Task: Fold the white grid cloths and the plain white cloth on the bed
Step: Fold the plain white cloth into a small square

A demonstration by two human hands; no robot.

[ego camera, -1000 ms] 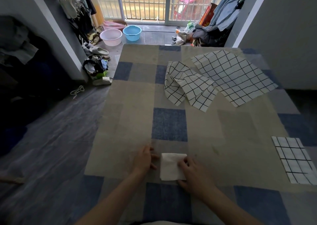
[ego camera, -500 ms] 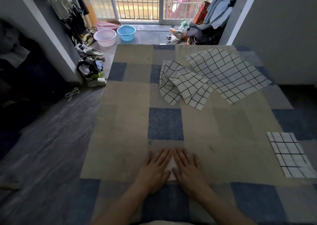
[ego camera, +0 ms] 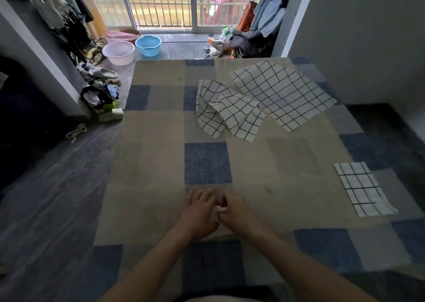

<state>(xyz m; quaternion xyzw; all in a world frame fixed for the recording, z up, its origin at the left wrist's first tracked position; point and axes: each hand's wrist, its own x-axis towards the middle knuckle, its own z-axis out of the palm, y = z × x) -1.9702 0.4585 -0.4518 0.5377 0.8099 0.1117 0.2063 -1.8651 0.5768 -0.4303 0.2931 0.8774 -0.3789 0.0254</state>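
Plain white cloth (ego camera: 220, 209): near bed (ego camera: 299, 159) edge, now almost hidden; 1 s earlier it lay exposed. Left hand (ego camera: 199, 212) flat, open; right hand (ego camera: 236, 212) curled, pinching it. 1 folded grid cloth (ego camera: 362, 189), 2 unfolded (ego camera: 230, 110) (ego camera: 282, 94)

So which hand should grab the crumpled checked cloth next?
Probably the right hand. The crumpled checked cloth lies ahead and slightly to the right of both hands, so it is the shorter reach. The left hand sits beside it, on the small white cloth.
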